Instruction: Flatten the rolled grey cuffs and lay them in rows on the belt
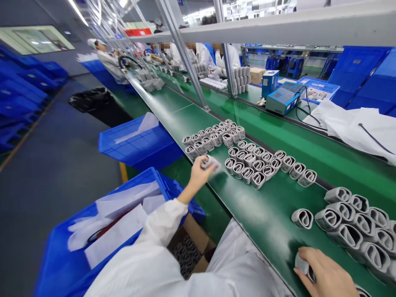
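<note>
My left hand (199, 174) is closed around a rolled grey cuff (213, 163), blurred by motion, over the near edge of the green bench. Just beyond it stands a block of similar cuffs (208, 143) in rows, coils facing up. Another group of cuffs (253, 161) spreads to its right. At the lower right, my right hand (329, 270) grips a second rolled grey cuff (301, 264) between thumb and fingers, low over the bench. A single cuff (302, 218) rests a little beyond that hand. To the right, larger-looking cuffs (360, 225) are packed together.
Along the left of the bench (247, 206) stand blue bins (102, 264) with white sheets. A cardboard box (198, 235) of dark rolls sits below. Metal posts (185, 53) carry a shelf above. Across the bench are a blue device (284, 99) and several co-workers in white.
</note>
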Tool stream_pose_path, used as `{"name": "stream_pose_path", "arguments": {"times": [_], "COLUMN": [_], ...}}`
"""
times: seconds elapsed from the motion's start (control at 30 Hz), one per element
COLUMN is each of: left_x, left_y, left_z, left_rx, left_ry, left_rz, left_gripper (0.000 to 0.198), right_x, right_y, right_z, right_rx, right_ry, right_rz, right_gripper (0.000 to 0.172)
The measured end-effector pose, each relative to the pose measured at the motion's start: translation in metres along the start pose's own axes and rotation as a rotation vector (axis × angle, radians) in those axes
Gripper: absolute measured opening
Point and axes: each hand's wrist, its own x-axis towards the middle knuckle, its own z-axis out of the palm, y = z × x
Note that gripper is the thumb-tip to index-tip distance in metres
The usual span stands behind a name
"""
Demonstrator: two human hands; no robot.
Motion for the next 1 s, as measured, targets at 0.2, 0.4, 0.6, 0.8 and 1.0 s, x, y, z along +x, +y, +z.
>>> {"name": "stream_pose_path", "arguments": {"times": [0.2, 0.4, 0.6, 0.8, 1.0], "left_x": [0.11, 0.121, 0.027, -0.099, -0.117], "left_y": [-0.014, 0.005, 0.071, 0.155, 0.173], "left_z": [0.046, 0.058, 0.084, 0.161, 0.221], "left_rx": [0.166, 0.254, -0.057, -0.431, -0.411], "left_ry": [-0.036, -0.046, -0.013, -0.94, -1.416], "left_rz": [-0.071, 0.016, 0.586, 0.755, 0.514], "left_gripper": [0.037, 0.039, 0.025, 0.081, 0.068], "right_x": [-0.001, -0.041, -0.061, -0.031, -0.007], "right_y": [-0.009, -0.005, -0.002, 0.012, 0.007], "right_z": [0.0, -0.017, -0.014, -0.023, -0.02], "right_rx": [-0.054, -0.123, -0.278, -0.305, -0.223], "right_ry": [0.036, 0.063, -0.153, -0.239, -0.252], "right_rz": [0.009, 0.135, 0.354, 0.565, 0.581], "right_gripper": [0.027, 0.046, 0.047, 0.053, 0.053]}}
